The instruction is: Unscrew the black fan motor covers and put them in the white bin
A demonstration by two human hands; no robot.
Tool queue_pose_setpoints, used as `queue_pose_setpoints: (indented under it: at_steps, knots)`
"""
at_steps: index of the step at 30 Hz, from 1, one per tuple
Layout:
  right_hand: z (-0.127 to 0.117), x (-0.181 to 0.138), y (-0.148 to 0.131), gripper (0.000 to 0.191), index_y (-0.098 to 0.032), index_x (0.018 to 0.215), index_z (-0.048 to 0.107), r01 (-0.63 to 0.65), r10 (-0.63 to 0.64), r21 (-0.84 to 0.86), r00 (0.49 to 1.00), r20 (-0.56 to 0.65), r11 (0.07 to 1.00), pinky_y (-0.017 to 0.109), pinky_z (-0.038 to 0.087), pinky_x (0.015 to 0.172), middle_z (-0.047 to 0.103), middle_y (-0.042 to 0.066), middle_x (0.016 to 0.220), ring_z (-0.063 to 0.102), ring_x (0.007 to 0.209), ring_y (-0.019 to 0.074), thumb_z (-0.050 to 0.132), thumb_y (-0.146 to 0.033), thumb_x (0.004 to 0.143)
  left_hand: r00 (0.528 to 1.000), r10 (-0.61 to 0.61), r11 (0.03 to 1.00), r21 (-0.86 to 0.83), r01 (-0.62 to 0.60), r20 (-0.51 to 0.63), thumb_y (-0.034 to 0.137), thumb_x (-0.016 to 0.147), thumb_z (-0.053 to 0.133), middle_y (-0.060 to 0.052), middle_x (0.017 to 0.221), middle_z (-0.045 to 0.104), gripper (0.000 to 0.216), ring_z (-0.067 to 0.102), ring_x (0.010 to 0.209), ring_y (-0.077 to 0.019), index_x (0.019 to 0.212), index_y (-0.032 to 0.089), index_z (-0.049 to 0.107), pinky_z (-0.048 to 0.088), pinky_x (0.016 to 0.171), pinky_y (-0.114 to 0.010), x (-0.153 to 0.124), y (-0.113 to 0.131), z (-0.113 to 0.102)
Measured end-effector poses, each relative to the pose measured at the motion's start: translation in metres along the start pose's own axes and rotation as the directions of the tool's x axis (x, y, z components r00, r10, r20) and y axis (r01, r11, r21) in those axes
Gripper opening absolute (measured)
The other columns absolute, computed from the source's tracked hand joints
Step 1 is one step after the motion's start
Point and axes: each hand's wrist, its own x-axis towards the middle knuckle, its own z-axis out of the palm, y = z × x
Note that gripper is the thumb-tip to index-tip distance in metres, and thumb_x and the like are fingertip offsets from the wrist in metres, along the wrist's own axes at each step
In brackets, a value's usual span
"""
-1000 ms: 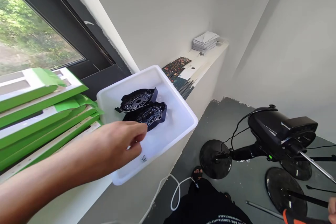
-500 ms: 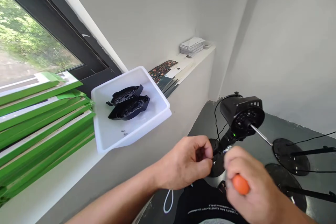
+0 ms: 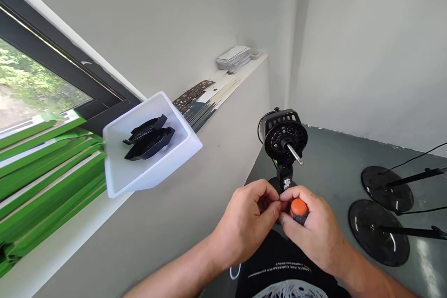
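My right hand (image 3: 312, 226) is closed round a screwdriver (image 3: 299, 209); its orange-and-grey handle end shows, while its shank is pointed away and partly visible near the stand. My left hand (image 3: 247, 216) is pinched, thumb against forefinger, its fingertips meeting those of the right hand. Whatever lies in that pinch is too small or too hidden to name. Just beyond both hands stands a black fan motor head (image 3: 285, 137) on its pole, with a bare metal shaft (image 3: 295, 153) jutting towards me. A silvery bolt (image 3: 287, 181) sits on the neck below it.
On the ledge at left, a white plastic bin (image 3: 181, 149) holds black plastic housings (image 3: 150, 142). Green-edged panels (image 3: 49, 172) are stacked beside it. Booklets (image 3: 199, 111) and a paper stack (image 3: 233, 58) lie farther along. Round black fan bases (image 3: 379, 233) with poles rest on the floor at right.
My right hand with the screwdriver has moved left to meet my left hand. The view has swung, and the motor head now faces me more directly.
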Motion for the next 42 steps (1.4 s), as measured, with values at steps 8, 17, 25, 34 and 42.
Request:
queue_pose_setpoints:
  at_steps: [8, 17, 25, 34, 42]
  knots:
    - [-0.010, 0.008, 0.014, 0.025, -0.021, 0.085, 0.070, -0.140, 0.114, 0.189, 0.983, 0.144, 0.972, 0.026, 0.055, 0.066, 0.070, 0.001, 0.075, 0.063, 0.069, 0.0139, 0.069, -0.045, 0.085, 0.765, 0.623, 0.755, 0.380, -0.535, -0.160, 0.005, 0.091, 0.052, -0.002, 0.075, 0.073, 0.021, 0.065, 0.063, -0.0114, 0.080, 0.020, 0.062, 0.054, 0.057, -0.021, -0.006, -0.014, 0.012]
    - [-0.011, 0.013, 0.007, 0.006, -0.020, 0.074, 0.068, -0.199, 0.106, 0.257, 0.936, 0.337, 0.946, 0.026, 0.050, 0.067, 0.068, -0.001, 0.075, 0.059, 0.071, 0.0121, 0.068, -0.027, 0.076, 0.951, 0.309, 0.932, 0.192, -0.307, 0.019, 0.011, 0.072, 0.065, 0.006, 0.056, 0.062, 0.018, 0.052, 0.047, -0.0084, 0.066, 0.022, 0.052, 0.038, 0.045, -0.017, -0.003, -0.015, -0.003]
    - [-0.015, 0.012, 0.015, 0.016, -0.020, 0.077, 0.073, -0.355, 0.160, 0.410, 0.884, 0.439, 0.840, 0.023, 0.050, 0.065, 0.064, -0.005, 0.068, 0.053, 0.062, 0.0080, 0.077, -0.033, 0.069, 0.963, 0.256, 0.946, 0.185, -0.267, 0.081, 0.038, 0.089, 0.071, 0.006, 0.055, 0.061, 0.025, 0.052, 0.046, -0.0118, 0.068, 0.026, 0.063, 0.047, 0.046, -0.021, -0.006, -0.041, -0.005]
    - [-0.023, 0.006, 0.015, 0.007, -0.020, 0.077, 0.070, -0.378, 0.251, 0.437, 0.913, 0.321, 0.816, 0.022, 0.042, 0.059, 0.060, -0.006, 0.067, 0.050, 0.061, 0.0073, 0.073, -0.022, 0.071, 0.930, 0.333, 0.905, 0.222, -0.362, 0.158, 0.029, 0.095, 0.065, 0.006, 0.068, 0.072, 0.013, 0.063, 0.054, -0.0123, 0.084, 0.028, 0.071, 0.054, 0.054, -0.020, 0.003, -0.034, -0.002]
    - [-0.019, -0.004, 0.011, 0.021, -0.020, 0.079, 0.062, -0.226, 0.214, 0.483, 0.974, 0.079, 0.846, 0.021, 0.045, 0.057, 0.069, -0.003, 0.075, 0.057, 0.062, 0.0078, 0.083, -0.020, 0.075, 0.934, 0.301, 0.922, 0.191, -0.336, 0.192, 0.027, 0.096, 0.061, 0.005, 0.061, 0.069, 0.019, 0.062, 0.050, -0.0115, 0.080, 0.027, 0.070, 0.053, 0.051, -0.019, 0.005, -0.023, -0.002]
